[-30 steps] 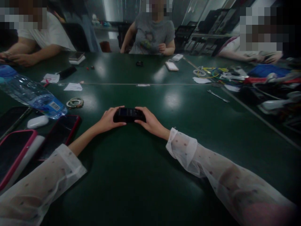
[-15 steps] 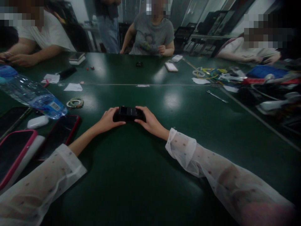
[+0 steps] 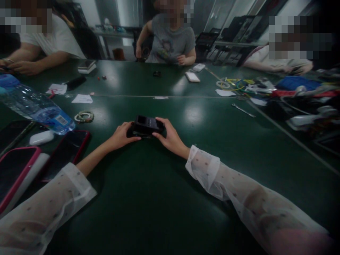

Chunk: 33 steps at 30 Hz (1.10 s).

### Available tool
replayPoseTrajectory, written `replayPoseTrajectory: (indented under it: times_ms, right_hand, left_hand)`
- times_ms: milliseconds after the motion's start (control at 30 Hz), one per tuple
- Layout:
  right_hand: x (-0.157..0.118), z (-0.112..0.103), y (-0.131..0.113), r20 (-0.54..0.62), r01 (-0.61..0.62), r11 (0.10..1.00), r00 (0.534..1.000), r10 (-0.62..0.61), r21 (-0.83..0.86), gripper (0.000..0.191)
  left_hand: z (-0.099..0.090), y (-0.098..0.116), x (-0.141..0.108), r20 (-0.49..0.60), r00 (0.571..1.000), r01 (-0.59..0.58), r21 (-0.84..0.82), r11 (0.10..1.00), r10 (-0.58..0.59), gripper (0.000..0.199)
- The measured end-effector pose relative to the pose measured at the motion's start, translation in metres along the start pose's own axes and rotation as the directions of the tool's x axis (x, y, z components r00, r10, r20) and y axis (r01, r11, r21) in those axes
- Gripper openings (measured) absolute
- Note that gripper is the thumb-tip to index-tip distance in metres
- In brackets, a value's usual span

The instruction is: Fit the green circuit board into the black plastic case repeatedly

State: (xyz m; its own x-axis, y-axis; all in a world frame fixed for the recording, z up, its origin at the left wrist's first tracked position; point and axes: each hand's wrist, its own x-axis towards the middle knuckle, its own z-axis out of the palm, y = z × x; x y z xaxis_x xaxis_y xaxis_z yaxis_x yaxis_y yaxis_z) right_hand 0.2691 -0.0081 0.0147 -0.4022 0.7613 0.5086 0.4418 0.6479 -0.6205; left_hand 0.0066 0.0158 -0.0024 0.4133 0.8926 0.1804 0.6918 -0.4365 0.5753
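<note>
The left hand [image 3: 120,137] and the right hand [image 3: 168,134] grasp a black box [image 3: 147,122] between them, near the middle of the green bench [image 3: 148,198]. The left hand's fingers and thumb close around the box's left end; the right hand pinches its right end. The box's upper part sits tilted, with a narrow gap along the front edge between it and the part below.

The bench top stretches in one open span from the box down between both forearms, and rightward as far as a wrench [image 3: 243,110], well apart from the right hand. Past the wrench, a pale line crosses the bench at a slant, with cables [image 3: 233,83] and other gear heaped beyond.

Room is tighter on the left: bracelets [image 3: 84,117] lie near the left hand, and a red-edged phone [image 3: 67,152] lies alongside the left forearm. A water bottle [image 3: 39,106], a white case [image 3: 41,138] and a pink-edged phone [image 3: 16,173] crowd that side. A seam [image 3: 119,96] runs across the bench beyond the box, and a person [image 3: 172,39] is at the far edge.
</note>
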Motion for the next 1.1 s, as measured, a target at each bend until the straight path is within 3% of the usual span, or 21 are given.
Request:
replayPoseTrajectory:
  times_ms: [167,467,800,1100]
  right_hand:
    - [0.000,0.001,0.002,-0.150,-0.015,1.000,0.989,0.013,-0.013,0.050]
    - [0.000,0.005,0.022,-0.384,-0.144,0.990,0.913,0.134,0.004,0.051]
    - [0.001,0.008,0.041,-0.369,-0.384,0.921,0.849,0.377,0.058,0.050]
    - [0.001,0.007,0.037,-0.395,-0.404,0.907,0.857,0.331,-0.118,0.055]
  left_hand:
    - [-0.001,0.001,0.001,0.006,0.998,-0.055,0.029,0.998,0.055,0.066]
    - [-0.005,0.006,-0.001,0.037,0.998,-0.055,-0.026,0.998,0.056,0.067]
    - [-0.008,0.010,-0.003,0.062,0.998,-0.022,-0.018,1.000,0.023,0.067]
    - [-0.006,0.007,-0.001,0.066,0.998,-0.015,-0.009,1.000,0.015,0.068]
